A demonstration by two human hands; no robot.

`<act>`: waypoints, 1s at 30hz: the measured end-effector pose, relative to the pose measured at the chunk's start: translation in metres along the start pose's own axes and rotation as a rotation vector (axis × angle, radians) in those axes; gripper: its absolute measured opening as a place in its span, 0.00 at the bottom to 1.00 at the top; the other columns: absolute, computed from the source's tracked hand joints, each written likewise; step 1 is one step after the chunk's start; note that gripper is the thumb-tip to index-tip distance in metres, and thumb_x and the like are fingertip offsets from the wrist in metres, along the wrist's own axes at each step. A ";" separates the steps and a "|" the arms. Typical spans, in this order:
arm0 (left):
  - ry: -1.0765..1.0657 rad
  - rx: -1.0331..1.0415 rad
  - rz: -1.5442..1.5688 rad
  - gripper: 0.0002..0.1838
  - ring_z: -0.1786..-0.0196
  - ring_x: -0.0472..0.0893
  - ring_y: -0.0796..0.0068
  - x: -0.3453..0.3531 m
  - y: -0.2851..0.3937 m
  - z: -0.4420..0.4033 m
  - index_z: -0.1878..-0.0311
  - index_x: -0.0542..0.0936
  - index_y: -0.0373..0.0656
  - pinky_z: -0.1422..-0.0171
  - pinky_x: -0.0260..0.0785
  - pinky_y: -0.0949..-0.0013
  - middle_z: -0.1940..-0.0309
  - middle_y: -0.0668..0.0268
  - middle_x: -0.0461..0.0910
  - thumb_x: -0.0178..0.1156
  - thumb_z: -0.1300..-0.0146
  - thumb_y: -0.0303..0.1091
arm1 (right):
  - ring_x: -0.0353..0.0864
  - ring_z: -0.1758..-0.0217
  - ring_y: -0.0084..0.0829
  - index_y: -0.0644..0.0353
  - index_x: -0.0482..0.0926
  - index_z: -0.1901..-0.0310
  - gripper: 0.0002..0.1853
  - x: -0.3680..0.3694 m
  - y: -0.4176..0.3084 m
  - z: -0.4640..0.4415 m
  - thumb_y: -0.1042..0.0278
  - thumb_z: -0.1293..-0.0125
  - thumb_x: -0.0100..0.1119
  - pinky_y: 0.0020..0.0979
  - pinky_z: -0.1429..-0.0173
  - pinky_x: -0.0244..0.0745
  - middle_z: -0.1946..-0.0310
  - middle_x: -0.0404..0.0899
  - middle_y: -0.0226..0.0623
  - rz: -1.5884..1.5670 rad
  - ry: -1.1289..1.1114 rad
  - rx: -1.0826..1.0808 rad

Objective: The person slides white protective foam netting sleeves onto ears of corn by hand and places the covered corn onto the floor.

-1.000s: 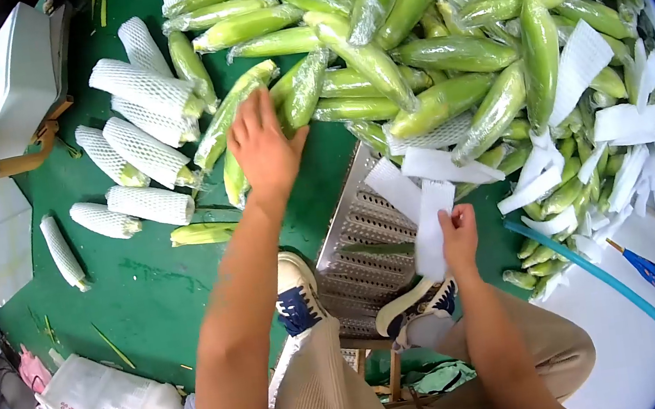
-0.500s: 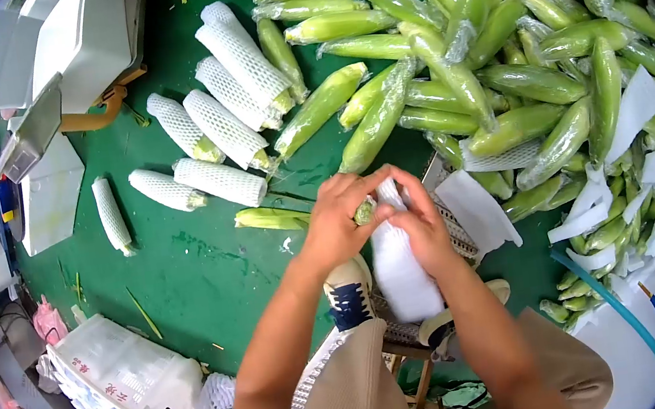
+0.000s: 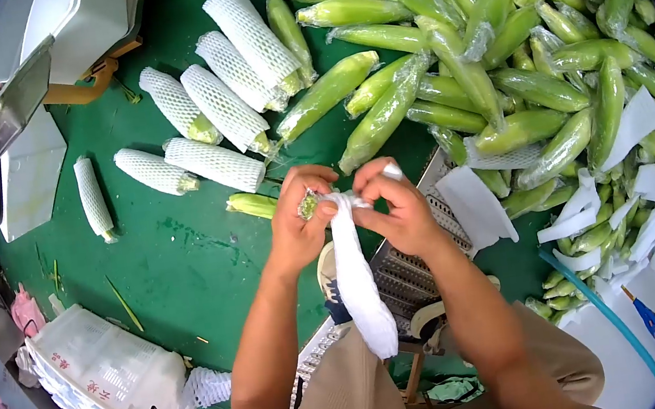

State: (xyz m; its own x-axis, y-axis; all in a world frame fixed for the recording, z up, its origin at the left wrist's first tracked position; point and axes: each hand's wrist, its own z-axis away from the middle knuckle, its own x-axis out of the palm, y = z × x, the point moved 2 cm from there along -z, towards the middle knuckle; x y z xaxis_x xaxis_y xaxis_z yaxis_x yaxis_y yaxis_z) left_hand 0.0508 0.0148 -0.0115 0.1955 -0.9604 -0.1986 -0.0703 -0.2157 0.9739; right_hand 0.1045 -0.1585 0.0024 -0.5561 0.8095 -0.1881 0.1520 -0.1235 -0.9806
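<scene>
My left hand [image 3: 297,218] is closed around an ear of corn, whose pale green end [image 3: 309,205] shows between thumb and fingers; most of the ear is hidden. My right hand [image 3: 396,205] pinches a white foam net sleeve [image 3: 365,290], bunched and stretched between both hands, its long end hanging over my lap. A bit of white sticks out above the right fingers. Past my hands, on the green floor, lie a bare green ear [image 3: 251,205] and several ears in white foam nets, such as one netted ear [image 3: 214,161].
A big heap of film-wrapped corn [image 3: 527,87] fills the right side, with loose white sheets [image 3: 477,205] on and near it. A perforated metal rack [image 3: 411,276] stands under my right forearm. At lower left is a white plastic crate [image 3: 119,381]; white boxes [image 3: 73,31] stand upper left.
The white sleeve, earlier wide and upright by my right hand, now hangs narrow and twisted between both hands. My hands have moved apart and slightly left.
</scene>
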 end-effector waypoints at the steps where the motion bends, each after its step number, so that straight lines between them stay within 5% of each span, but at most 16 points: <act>1: 0.023 0.071 -0.139 0.18 0.50 0.76 0.57 -0.003 0.000 -0.003 0.60 0.75 0.43 0.42 0.67 0.56 0.55 0.62 0.80 0.66 0.36 0.49 | 0.76 0.59 0.35 0.60 0.70 0.70 0.12 -0.002 -0.004 -0.002 0.78 0.41 0.67 0.35 0.50 0.73 0.58 0.76 0.37 -0.040 0.011 -0.064; 4: 0.094 0.166 -0.924 0.15 0.52 0.78 0.60 -0.008 0.039 -0.007 0.60 0.80 0.50 0.46 0.68 0.55 0.55 0.73 0.82 0.69 0.44 0.47 | 0.76 0.59 0.27 0.60 0.65 0.71 0.11 0.002 -0.019 -0.003 0.82 0.38 0.57 0.30 0.53 0.73 0.60 0.79 0.39 -0.527 0.110 -0.022; 8: -0.026 0.028 -0.767 0.10 0.63 0.80 0.64 -0.002 0.042 -0.001 0.59 0.83 0.49 0.60 0.74 0.58 0.52 0.70 0.82 0.67 0.46 0.31 | 0.72 0.65 0.17 0.55 0.67 0.68 0.11 0.008 -0.041 -0.011 0.72 0.32 0.61 0.23 0.61 0.73 0.59 0.79 0.35 -0.975 0.146 0.717; 10: -0.013 -0.304 -0.410 0.12 0.55 0.81 0.53 0.002 0.043 0.011 0.57 0.83 0.41 0.53 0.76 0.56 0.48 0.59 0.80 0.61 0.46 0.23 | 0.76 0.57 0.23 0.55 0.69 0.60 0.07 0.030 -0.022 -0.009 0.68 0.29 0.59 0.27 0.55 0.76 0.58 0.78 0.35 -1.060 0.315 0.643; 12: -0.030 -0.049 -0.378 0.17 0.46 0.78 0.49 0.000 0.049 0.012 0.51 0.83 0.39 0.41 0.72 0.58 0.42 0.57 0.78 0.60 0.46 0.22 | 0.79 0.46 0.31 0.55 0.69 0.52 0.09 0.044 -0.021 -0.008 0.66 0.27 0.57 0.33 0.42 0.78 0.54 0.77 0.37 -1.127 0.436 0.539; 13: -0.032 -0.150 -0.159 0.19 0.37 0.73 0.54 -0.001 0.042 0.022 0.47 0.82 0.38 0.30 0.62 0.57 0.37 0.57 0.75 0.60 0.44 0.21 | 0.79 0.45 0.30 0.55 0.68 0.51 0.10 0.048 -0.016 -0.005 0.67 0.27 0.57 0.34 0.41 0.78 0.55 0.76 0.36 -1.078 0.478 0.519; 15: 0.080 -0.315 0.156 0.17 0.34 0.71 0.59 0.003 0.046 0.035 0.48 0.83 0.38 0.28 0.59 0.57 0.35 0.60 0.74 0.60 0.42 0.23 | 0.79 0.45 0.30 0.54 0.67 0.50 0.10 0.055 -0.027 -0.012 0.69 0.27 0.56 0.36 0.39 0.78 0.56 0.74 0.32 -0.783 0.519 0.541; 20: 0.449 -0.671 1.208 0.16 0.30 0.68 0.65 0.016 0.044 0.047 0.41 0.76 0.43 0.25 0.56 0.54 0.34 0.66 0.73 0.55 0.25 0.41 | 0.78 0.44 0.31 0.55 0.68 0.51 0.07 0.057 0.001 -0.014 0.71 0.26 0.53 0.35 0.38 0.76 0.55 0.72 0.32 -0.904 0.567 0.664; 21: 0.409 -0.640 1.201 0.23 0.28 0.66 0.62 0.018 0.032 0.051 0.31 0.65 0.48 0.24 0.55 0.49 0.32 0.63 0.70 0.47 0.22 0.48 | 0.77 0.44 0.31 0.55 0.68 0.51 0.07 0.059 0.006 -0.011 0.71 0.26 0.52 0.35 0.38 0.75 0.55 0.72 0.32 -0.855 0.579 0.695; 23: 0.521 -0.610 1.158 0.21 0.30 0.68 0.62 0.024 0.015 0.055 0.33 0.66 0.47 0.24 0.55 0.50 0.33 0.62 0.71 0.45 0.21 0.47 | 0.76 0.53 0.26 0.55 0.69 0.54 0.05 0.064 0.032 -0.005 0.73 0.27 0.55 0.31 0.48 0.75 0.58 0.73 0.30 -1.130 0.636 0.630; 24: 0.570 -0.595 1.136 0.20 0.30 0.69 0.62 0.026 0.007 0.056 0.34 0.67 0.47 0.24 0.55 0.50 0.34 0.61 0.71 0.45 0.21 0.47 | 0.74 0.58 0.24 0.55 0.70 0.55 0.05 0.063 0.023 -0.006 0.73 0.27 0.56 0.28 0.53 0.73 0.61 0.73 0.29 -0.966 0.659 0.650; 28: 0.802 -0.694 0.705 0.13 0.45 0.79 0.68 0.033 -0.034 0.069 0.45 0.69 0.46 0.39 0.73 0.59 0.48 0.62 0.78 0.48 0.21 0.45 | 0.71 0.64 0.19 0.57 0.72 0.54 0.07 0.076 0.053 0.008 0.74 0.29 0.60 0.23 0.60 0.71 0.65 0.73 0.27 -0.763 0.555 0.629; 30: 0.858 -0.707 0.682 0.10 0.57 0.77 0.74 0.040 -0.072 0.082 0.57 0.67 0.50 0.52 0.76 0.62 0.62 0.72 0.73 0.48 0.21 0.44 | 0.70 0.64 0.21 0.59 0.72 0.54 0.06 0.088 0.084 0.020 0.72 0.27 0.58 0.24 0.58 0.70 0.65 0.73 0.28 -0.484 0.582 0.555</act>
State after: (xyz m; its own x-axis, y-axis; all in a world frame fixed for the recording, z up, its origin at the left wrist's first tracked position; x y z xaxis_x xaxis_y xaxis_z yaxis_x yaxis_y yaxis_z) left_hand -0.0160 -0.0230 -0.0982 0.9017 -0.3640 0.2331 0.0724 0.6588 0.7488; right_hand 0.0517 -0.1094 -0.0980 0.0623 0.9857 0.1565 -0.4834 0.1670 -0.8593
